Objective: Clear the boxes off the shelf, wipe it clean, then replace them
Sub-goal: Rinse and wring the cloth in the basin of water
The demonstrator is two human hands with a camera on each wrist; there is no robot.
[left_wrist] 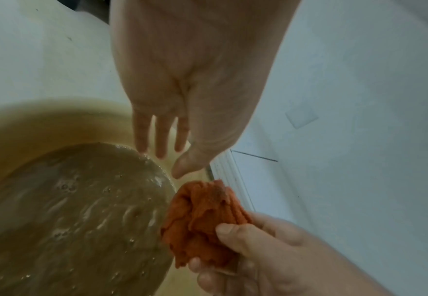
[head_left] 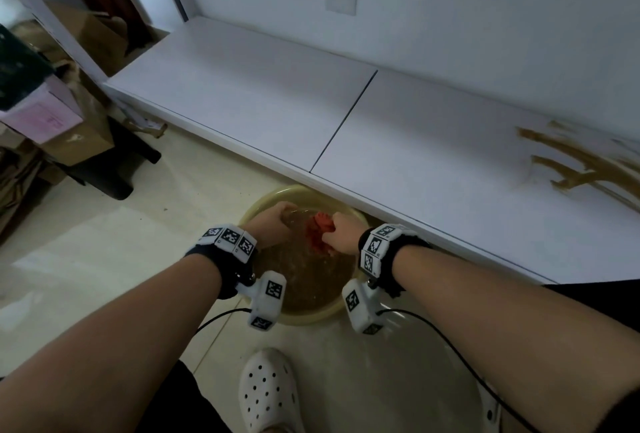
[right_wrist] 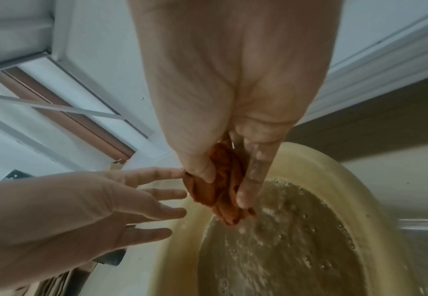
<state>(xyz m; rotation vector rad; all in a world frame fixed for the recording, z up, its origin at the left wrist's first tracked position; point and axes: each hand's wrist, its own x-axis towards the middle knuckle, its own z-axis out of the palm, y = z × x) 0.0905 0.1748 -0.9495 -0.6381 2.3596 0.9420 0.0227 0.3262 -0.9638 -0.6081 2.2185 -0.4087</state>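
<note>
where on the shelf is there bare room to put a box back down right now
The shelf is bare from its left end, by the cardboard boxes, past the centre seam. The right end is taken by a brown smear. Below, the floor is crowded by the basin and both hands.

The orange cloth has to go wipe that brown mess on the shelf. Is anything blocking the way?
Nothing visible does. The right hand grips the orange cloth over the basin; the shelf lies bare up to the brown smear.
</note>
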